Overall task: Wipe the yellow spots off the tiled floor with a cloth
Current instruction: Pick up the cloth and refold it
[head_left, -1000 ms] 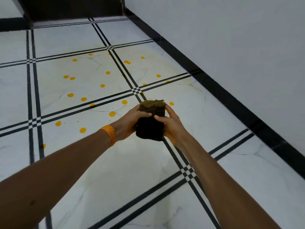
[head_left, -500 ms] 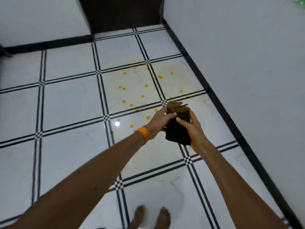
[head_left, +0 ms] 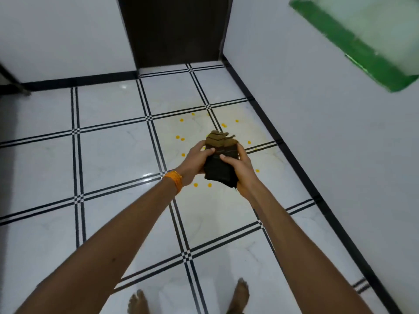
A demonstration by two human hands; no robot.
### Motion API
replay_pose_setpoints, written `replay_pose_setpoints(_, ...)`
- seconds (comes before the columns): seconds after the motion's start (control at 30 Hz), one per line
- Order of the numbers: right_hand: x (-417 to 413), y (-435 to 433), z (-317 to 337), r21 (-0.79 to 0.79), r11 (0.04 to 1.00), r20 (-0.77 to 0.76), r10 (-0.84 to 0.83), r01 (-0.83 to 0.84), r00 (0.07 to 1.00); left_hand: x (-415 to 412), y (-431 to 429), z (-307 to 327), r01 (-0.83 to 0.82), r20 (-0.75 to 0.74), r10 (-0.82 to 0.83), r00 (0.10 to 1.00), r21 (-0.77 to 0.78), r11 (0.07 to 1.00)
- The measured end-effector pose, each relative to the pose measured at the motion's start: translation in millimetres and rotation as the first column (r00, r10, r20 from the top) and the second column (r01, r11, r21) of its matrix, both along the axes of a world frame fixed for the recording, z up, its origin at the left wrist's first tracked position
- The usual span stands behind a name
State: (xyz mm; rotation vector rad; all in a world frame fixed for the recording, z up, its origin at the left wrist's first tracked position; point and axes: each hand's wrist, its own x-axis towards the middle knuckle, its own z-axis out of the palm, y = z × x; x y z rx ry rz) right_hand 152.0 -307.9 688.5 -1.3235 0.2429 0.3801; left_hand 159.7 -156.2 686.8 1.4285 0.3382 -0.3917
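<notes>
Both hands hold a folded dark cloth (head_left: 221,163) up in front of me, well above the floor. Its upper folds are stained yellow-brown. My left hand (head_left: 195,165) grips the cloth's left side, thumb across the front; an orange band circles that wrist. My right hand (head_left: 241,172) grips the right side and lower edge. Several yellow spots (head_left: 181,120) dot the white tiled floor (head_left: 113,152) beyond and below the cloth, some near the tile joints, two more of these yellow spots (head_left: 202,184) just under my left wrist. A faint yellowish smear tints the tiles around them.
A white wall with a black skirting (head_left: 294,159) runs along the right. A dark doorway (head_left: 174,30) lies straight ahead. A green-edged object (head_left: 362,46) hangs at the upper right. My bare feet (head_left: 240,295) stand at the bottom edge.
The view has risen and pulled back: the floor and spots look smaller and farther, my feet and the doorway have come into view. Both hands keep their hold on the cloth.
</notes>
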Motion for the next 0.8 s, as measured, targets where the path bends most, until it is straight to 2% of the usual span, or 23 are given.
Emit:
replay_pose_setpoints(0.17,-10.5,106.1,14.1,0.053,0.998,-0.085,-0.041,0.046,0.996,-14.5,119.2,9.8,0.150,-0.022,-0.148,0.989,0.086,0.985)
replay_pose_setpoints(0.37,26.7,191.3,8.1,-0.006,0.997,-0.116,-0.073,0.072,0.991,27.1,194.5,3.3,0.066,-0.045,-0.062,0.997,0.082,0.994)
replay_pose_setpoints(0.57,97.7,244.6,-46.7,-0.013,0.992,-0.168,-0.130,0.129,0.977,100.8,242.2,-47.7,0.090,-0.131,-0.081,0.988,0.068,0.994)
replay_pose_setpoints(0.73,135.9,271.8,-99.0,0.063,0.977,-0.265,-0.181,0.204,0.947,152.9,271.5,-101.1,0.139,-0.186,-0.122,0.975,0.083,0.987)
replay_pose_setpoints(0.8,143.3,280.8,-125.1,0.086,0.971,-0.305,-0.186,0.222,0.934,166.3,282.3,-124.8,0.144,-0.255,-0.121,0.959,0.075,0.987)
